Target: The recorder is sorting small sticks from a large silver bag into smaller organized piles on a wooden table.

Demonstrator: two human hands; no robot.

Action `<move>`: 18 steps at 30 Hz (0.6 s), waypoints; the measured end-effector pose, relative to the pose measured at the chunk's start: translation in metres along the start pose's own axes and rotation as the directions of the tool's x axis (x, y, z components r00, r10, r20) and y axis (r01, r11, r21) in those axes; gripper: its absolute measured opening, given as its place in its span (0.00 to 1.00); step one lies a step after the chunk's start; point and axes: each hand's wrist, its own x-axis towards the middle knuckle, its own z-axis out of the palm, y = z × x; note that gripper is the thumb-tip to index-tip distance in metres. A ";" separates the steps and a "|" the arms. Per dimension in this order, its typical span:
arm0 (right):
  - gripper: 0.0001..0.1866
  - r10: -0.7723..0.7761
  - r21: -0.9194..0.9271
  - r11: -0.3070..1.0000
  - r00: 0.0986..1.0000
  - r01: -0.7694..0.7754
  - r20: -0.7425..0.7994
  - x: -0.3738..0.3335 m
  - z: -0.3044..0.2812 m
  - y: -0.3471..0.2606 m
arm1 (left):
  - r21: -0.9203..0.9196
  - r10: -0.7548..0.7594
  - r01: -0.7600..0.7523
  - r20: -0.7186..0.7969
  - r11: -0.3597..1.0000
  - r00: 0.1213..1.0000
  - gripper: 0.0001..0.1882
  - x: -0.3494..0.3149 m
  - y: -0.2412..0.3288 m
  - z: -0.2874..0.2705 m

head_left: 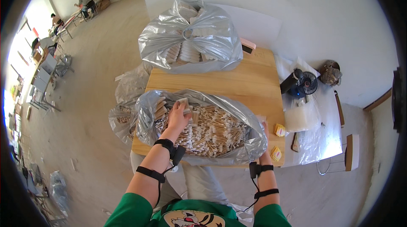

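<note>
The left hand point(179, 119) is gripping a small, flat bundle of pale, thin sticks point(183, 102) between narrowed fingers, over the open, silver plastic bag point(254, 143) lying on the light-brown wooden table point(258, 87); the right hand point(266, 131) is resting at the bag's right end, its fingers' spread impossible to tell

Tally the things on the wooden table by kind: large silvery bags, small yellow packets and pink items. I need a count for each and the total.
Large silvery bags: 2
Small yellow packets: 2
Pink item: 1
Total: 5
</note>
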 end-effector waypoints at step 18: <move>0.14 0.000 0.853 0.490 0.979 0.179 -0.205 0.017 -0.145 -0.191 | -0.880 -0.357 0.177 0.009 0.441 0.934 0.07 -0.045 0.033 -0.034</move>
